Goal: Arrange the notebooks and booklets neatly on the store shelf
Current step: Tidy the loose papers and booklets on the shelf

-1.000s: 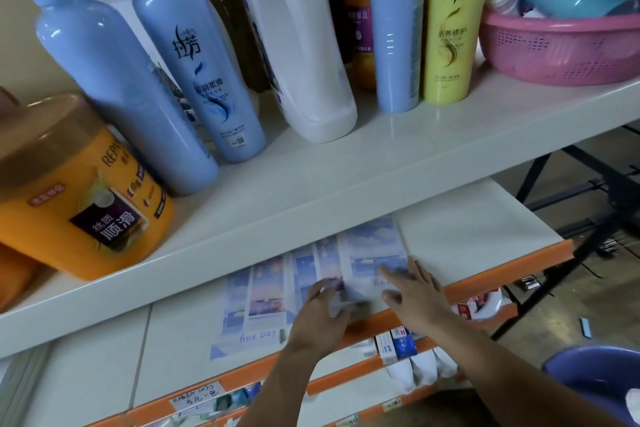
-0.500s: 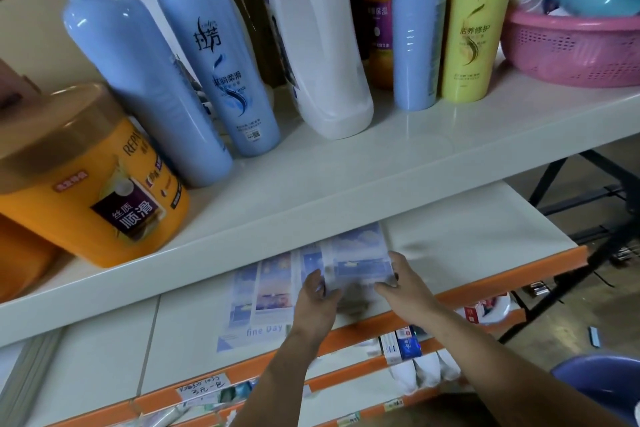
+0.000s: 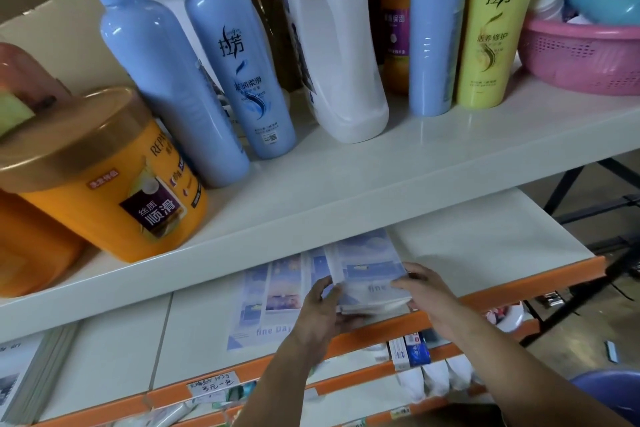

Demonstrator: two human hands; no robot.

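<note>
Booklets point(image 3: 369, 270) sit gripped between left hand point(image 3: 323, 310) and right hand point(image 3: 427, 291), fingers curled round them. Even pressure probably squares edges best.

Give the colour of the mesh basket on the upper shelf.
Pink basket; head view.

White shelf boards point(image 3: 398, 191) with orange front edges point(image 3: 536, 284) stack in tiers. To the right, a black metal frame point(image 3: 599, 207) stands on a dull brown floor point(image 3: 595, 319). The light is soft and even.
</note>
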